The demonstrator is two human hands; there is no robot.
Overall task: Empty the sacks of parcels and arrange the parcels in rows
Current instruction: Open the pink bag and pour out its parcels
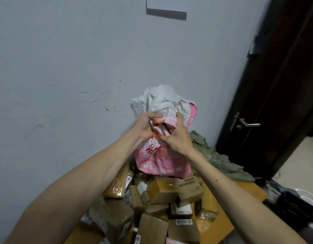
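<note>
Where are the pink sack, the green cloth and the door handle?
pink sack [162,162]: head view, pink lower side.
green cloth [220,161]: head view, crumpled middle.
door handle [250,124]: head view, silver lever.

On table: parcel pile, near side. Above pile, in front of wall: sack, w/ left hand & right hand gripping its middle, side by side. Cloth on table, behind-right of pile; door far right.
</note>
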